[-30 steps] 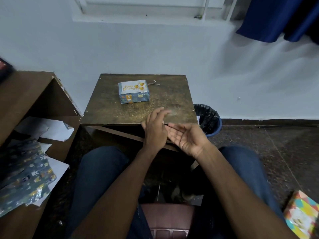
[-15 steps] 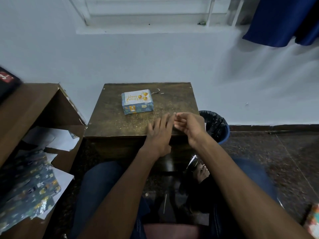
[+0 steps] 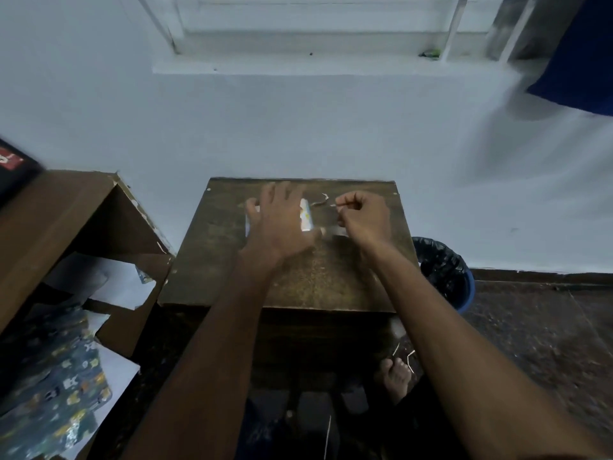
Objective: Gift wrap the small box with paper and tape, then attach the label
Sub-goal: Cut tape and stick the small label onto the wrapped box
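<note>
The bench (image 3: 298, 277) is dark wood, its top worn, matt and speckled. The small box (image 3: 306, 219) shows glossy printed paper, and the loose wrapping sheets (image 3: 56, 393) look shiny too. The bin (image 3: 464, 293) is blue plastic with a crinkled black liner (image 3: 438, 263).

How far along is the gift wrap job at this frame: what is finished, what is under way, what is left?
Done: the small box on the wooden table already shows patterned paper on its visible edge. In hand: the left hand is spread over the box, hiding its top; the right hand pinches a small pale strip, too blurred to tell tape from label. Left: whether the label is on cannot be confirmed here.
</note>
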